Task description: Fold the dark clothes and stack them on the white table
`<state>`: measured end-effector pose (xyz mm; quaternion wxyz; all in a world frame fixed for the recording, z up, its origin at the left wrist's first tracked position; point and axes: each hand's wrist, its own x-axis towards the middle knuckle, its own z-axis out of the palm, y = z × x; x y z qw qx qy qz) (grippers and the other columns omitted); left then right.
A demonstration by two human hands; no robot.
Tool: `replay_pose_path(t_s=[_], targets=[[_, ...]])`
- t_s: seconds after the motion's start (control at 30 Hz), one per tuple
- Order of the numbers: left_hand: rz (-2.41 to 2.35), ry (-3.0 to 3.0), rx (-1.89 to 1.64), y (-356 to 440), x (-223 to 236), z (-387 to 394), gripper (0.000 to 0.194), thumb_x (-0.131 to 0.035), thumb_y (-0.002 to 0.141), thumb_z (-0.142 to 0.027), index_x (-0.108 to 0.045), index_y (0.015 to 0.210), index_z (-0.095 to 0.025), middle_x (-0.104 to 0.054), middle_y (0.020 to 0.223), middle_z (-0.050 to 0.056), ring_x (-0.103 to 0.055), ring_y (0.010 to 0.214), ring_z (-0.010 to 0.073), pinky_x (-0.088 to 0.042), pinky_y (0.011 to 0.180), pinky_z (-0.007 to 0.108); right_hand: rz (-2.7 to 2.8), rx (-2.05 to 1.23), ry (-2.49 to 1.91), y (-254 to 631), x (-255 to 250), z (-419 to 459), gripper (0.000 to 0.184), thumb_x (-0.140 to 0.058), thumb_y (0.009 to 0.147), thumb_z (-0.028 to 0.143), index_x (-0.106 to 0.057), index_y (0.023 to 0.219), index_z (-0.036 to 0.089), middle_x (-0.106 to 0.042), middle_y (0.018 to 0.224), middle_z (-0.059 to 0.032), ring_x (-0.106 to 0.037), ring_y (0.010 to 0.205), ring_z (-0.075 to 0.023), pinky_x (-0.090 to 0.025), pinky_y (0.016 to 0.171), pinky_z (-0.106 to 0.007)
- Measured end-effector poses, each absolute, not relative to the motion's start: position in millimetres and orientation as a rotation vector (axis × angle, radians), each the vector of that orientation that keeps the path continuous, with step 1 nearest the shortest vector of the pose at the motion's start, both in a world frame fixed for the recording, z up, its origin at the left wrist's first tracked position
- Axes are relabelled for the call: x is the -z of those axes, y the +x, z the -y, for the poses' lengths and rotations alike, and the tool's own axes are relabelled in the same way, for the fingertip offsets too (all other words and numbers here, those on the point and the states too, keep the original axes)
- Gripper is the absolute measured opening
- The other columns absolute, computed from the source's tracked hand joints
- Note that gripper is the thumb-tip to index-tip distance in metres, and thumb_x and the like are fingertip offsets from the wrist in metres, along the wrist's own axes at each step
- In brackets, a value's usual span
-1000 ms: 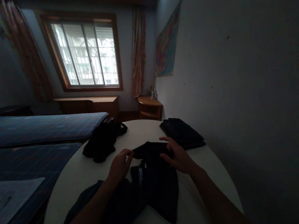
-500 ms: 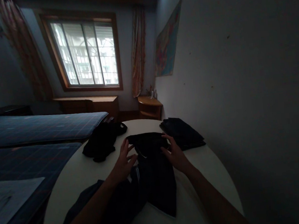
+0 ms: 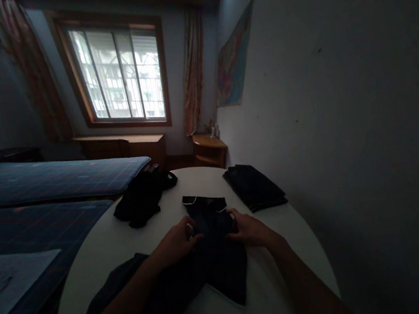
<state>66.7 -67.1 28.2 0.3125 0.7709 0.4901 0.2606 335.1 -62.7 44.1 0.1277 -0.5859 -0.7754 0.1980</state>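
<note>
A dark navy pair of pants (image 3: 219, 257) lies on the round white table, its waistband end, with thin white edging, pointing away from me. One leg spreads to the lower left, partly hidden by my left forearm; the other comes toward me and ends in a pale hem. My left hand (image 3: 180, 239) pinches the left side below the waistband, thumb on top of the cloth. On the opposite side, my right hand (image 3: 248, 228) has its thumb and curled fingers closed on the edge. Fingertips are partly lost in the dark cloth.
A folded dark stack of cloth (image 3: 254, 184) lies at the table's right. A crumpled black garment (image 3: 141, 198) rests at its far left edge. Beds with blue checked mattresses (image 3: 59, 179) stand left of the white table (image 3: 304, 261); a wall (image 3: 361, 162) rises on the right.
My hands have left the waistband and come back toward me along the pants' sides, their fingers closing. The waistband end now lies lower and flatter, its white edging showing.
</note>
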Motion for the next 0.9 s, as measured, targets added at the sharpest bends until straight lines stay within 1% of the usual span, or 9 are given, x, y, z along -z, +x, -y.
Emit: replay_pose_path(t_s=[0.1,0.2,0.27,0.4,0.53,0.63,0.73,0.83,0.9], targets=[[-1.204,1.971,-0.715,64.1,-25.9,62.3,0.028,-0.058,0.08,-0.04,-0.055,0.1,-0.02,-0.069,0.084,0.002,-0.064,0.072,0.018,-0.047,0.062,0.027,2.285,-0.64,-1.596,336.1,-46.7,62.6,0.039,-0.067,0.076,0.017,-0.055,0.114,0.019,-0.069,0.086,-0.0018,-0.063,0.077,-0.0169,-0.041,0.064,-0.024],[-1.27,1.891,-0.884,55.4,-29.2,51.8,0.027,-0.057,0.077,-0.045,-0.059,0.088,-0.02,-0.067,0.078,0.002,-0.063,0.07,0.0181,-0.048,0.063,0.028,2.146,-0.519,-1.613,342.2,-48.8,57.3,0.021,-0.06,0.081,0.016,-0.059,0.102,0.02,-0.069,0.089,-0.0025,-0.064,0.079,-0.0172,-0.042,0.07,-0.026],[-1.368,1.817,-1.081,45.6,-34.3,43.3,0.031,-0.057,0.076,-0.049,-0.061,0.083,-0.02,-0.066,0.075,0.002,-0.063,0.07,0.0187,-0.049,0.065,0.029,1.953,-0.387,-1.657,350.4,-49.4,51.1,0.016,-0.054,0.085,0.019,-0.06,0.099,0.02,-0.069,0.092,-0.0039,-0.064,0.083,-0.0183,-0.044,0.074,-0.028],[-1.651,1.599,-1.488,18.9,-43.8,28.4,0.035,-0.06,0.072,-0.051,-0.063,0.084,-0.019,-0.069,0.081,0.005,-0.065,0.076,0.0217,-0.051,0.071,0.032,1.622,-0.103,-1.649,368.4,-45.6,37.3,0.021,-0.046,0.089,0.021,-0.063,0.101,0.019,-0.067,0.096,-0.0069,-0.064,0.091,-0.0212,-0.047,0.083,-0.033],[-1.806,1.429,-1.711,-1.6,-43.8,20.1,0.034,-0.059,0.074,-0.049,-0.063,0.087,-0.018,-0.069,0.088,0.008,-0.065,0.082,0.0232,-0.051,0.077,0.034,1.609,0.018,-1.611,367.9,-38.2,31.9,0.025,-0.046,0.087,0.019,-0.065,0.104,0.017,-0.063,0.105,-0.0103,-0.062,0.099,-0.0227,-0.046,0.093,-0.037],[-1.799,1.419,-1.675,-3.4,-37.9,16.6,0.034,-0.059,0.074,-0.048,-0.062,0.089,-0.018,-0.069,0.091,0.008,-0.065,0.083,0.0239,-0.053,0.074,0.035,1.705,-0.046,-1.575,349.7,-35.1,37.5,0.029,-0.055,0.085,0.021,-0.062,0.112,0.017,-0.056,0.119,-0.0118,-0.061,0.102,-0.0219,-0.047,0.094,-0.036],[-1.759,1.464,-1.578,4.0,-30.3,16.0,0.043,-0.059,0.075,-0.05,-0.06,0.101,-0.016,-0.069,0.094,0.01,-0.067,0.081,0.0247,-0.054,0.073,0.036,1.946,-0.188,-1.532,325.1,-32.6,48.1,0.028,-0.064,0.081,0.025,-0.063,0.109,0.019,-0.056,0.117,-0.0085,-0.061,0.098,-0.0197,-0.048,0.09,-0.032],[-1.694,1.634,-1.408,14.5,-23.9,21.3,0.062,-0.06,0.077,-0.055,-0.052,0.123,-0.015,-0.066,0.115,0.015,-0.067,0.099,0.0274,-0.052,0.088,0.041,2.172,-0.238,-1.582,305.7,-27.7,55.7,0.03,-0.069,0.079,0.027,-0.066,0.108,0.02,-0.057,0.115,-0.0088,-0.059,0.103,-0.0224,-0.048,0.088,-0.032],[-1.654,1.811,-1.274,20.9,-20.8,27.7,0.072,-0.064,0.074,-0.058,-0.047,0.131,-0.016,-0.059,0.131,0.016,-0.06,0.116,0.0296,-0.046,0.1,0.044,2.238,-0.199,-1.667,299.3,-24.4,56.9,0.03,-0.066,0.083,0.031,-0.067,0.112,0.021,-0.058,0.117,-0.0109,-0.056,0.109,-0.0256,-0.047,0.087,-0.034]])
